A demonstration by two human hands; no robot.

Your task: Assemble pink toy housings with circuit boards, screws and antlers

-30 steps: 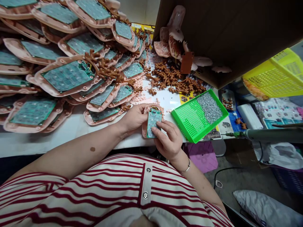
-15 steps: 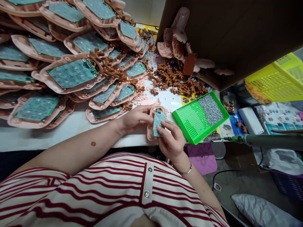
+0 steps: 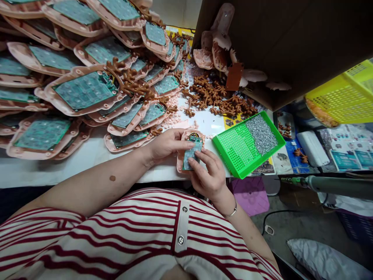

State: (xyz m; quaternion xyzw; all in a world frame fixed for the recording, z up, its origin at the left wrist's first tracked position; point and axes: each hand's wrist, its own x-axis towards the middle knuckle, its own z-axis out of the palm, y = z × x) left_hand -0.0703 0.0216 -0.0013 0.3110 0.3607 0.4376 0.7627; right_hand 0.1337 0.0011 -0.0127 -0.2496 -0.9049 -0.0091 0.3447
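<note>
Head camera looks down, close

White worktable [image 3: 87, 163] across the upper half, heaped at left with pink shells bearing green boards [image 3: 81, 91]; brown cardboard box [image 3: 291, 42] overhanging at upper right, yellow perforated basket [image 3: 344, 97] beside it; pale wall strip [image 3: 175, 11] at top; grey floor [image 3: 291, 225] below the table edge, with a black cable [image 3: 271, 217] and a white bag [image 3: 326, 258]
</note>
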